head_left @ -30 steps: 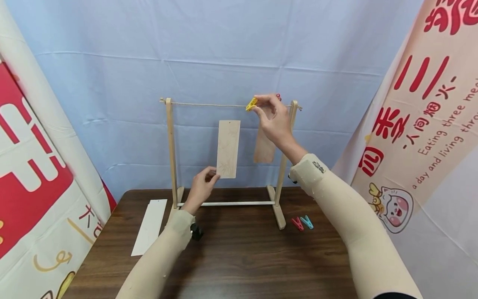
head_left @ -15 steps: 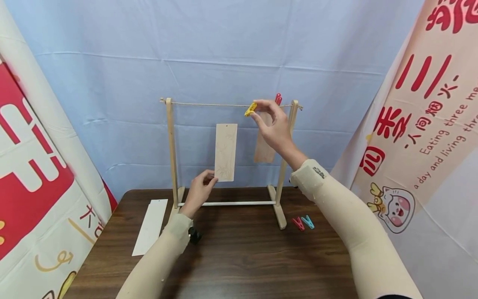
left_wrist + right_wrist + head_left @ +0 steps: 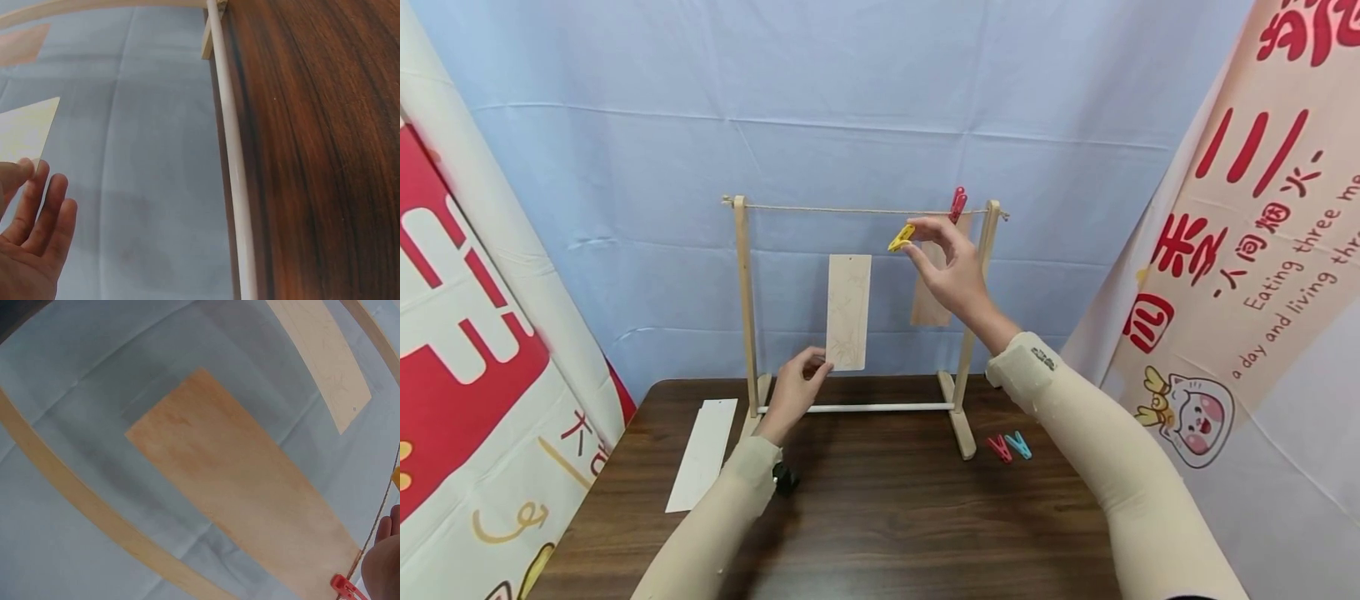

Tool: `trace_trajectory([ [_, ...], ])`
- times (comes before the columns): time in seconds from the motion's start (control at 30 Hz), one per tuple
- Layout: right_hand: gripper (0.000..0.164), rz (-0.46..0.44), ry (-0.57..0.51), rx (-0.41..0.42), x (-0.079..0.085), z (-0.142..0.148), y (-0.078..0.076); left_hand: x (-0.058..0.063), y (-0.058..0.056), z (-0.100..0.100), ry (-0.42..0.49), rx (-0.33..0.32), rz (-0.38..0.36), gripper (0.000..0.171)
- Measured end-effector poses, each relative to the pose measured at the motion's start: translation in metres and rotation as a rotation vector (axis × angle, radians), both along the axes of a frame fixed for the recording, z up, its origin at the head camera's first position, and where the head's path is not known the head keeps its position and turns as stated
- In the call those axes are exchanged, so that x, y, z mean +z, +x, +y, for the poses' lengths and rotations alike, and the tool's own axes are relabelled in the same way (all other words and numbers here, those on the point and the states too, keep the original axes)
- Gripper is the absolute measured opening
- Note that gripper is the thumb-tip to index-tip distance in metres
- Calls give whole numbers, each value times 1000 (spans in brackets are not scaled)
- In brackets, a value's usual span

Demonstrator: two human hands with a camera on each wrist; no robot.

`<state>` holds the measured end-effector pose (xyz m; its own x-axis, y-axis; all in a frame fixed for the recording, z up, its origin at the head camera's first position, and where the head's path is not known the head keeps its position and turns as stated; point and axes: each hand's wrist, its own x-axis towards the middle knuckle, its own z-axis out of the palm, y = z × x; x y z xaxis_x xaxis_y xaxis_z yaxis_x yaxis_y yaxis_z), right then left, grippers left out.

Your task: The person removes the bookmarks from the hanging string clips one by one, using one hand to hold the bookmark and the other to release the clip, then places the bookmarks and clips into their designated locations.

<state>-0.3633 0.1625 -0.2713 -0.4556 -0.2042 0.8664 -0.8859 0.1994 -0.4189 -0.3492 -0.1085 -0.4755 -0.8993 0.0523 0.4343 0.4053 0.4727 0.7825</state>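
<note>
In the head view my left hand (image 3: 797, 387) pinches the lower left corner of a pale bookmark card (image 3: 848, 312), which has a small hole at its top and faint plant drawings. The card stands upright below the rope (image 3: 820, 209) of a wooden frame (image 3: 744, 304). Between thumb and fingers my right hand (image 3: 953, 267) holds a yellow clothespin (image 3: 902, 237), just under the rope and right of the card's top. Behind that hand a tan card (image 3: 931, 304) hangs from the rope by a red clothespin (image 3: 958, 204); the right wrist view shows this tan card (image 3: 244, 481) large.
White cards (image 3: 702, 454) lie on the dark wooden table (image 3: 880, 517) at the left. A red clothespin (image 3: 999, 448) and a blue clothespin (image 3: 1018, 445) lie to the right of the frame's foot (image 3: 957, 421). A white crossbar (image 3: 880, 408) joins the frame's feet.
My left hand has moved the pale card down and slightly left. My right hand has lowered the yellow clothespin from the rope, bringing the hanging red clothespin into fuller view.
</note>
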Motion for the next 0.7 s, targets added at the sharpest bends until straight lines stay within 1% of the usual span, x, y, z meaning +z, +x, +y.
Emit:
trace_trajectory([
  [0.07, 39, -4, -4, 11, -7, 3, -10, -2, 1, -2, -2, 3, 12, 17],
  [0.17, 41, -20, -15, 23, -10, 4, -9, -4, 2, -4, 2, 7, 19, 17],
  [0.33, 41, -44, -15, 13, -16, 6, -6, -6, 4, -8, -1, 10, 18, 18],
  [0.57, 38, -58, -16, 31, -29, 10, -4, -10, 7, -12, -33, 15, -9, 20],
  [0.7, 38, -70, -16, 19, -36, 13, -1, -11, 8, -15, -20, 11, -20, 20],
])
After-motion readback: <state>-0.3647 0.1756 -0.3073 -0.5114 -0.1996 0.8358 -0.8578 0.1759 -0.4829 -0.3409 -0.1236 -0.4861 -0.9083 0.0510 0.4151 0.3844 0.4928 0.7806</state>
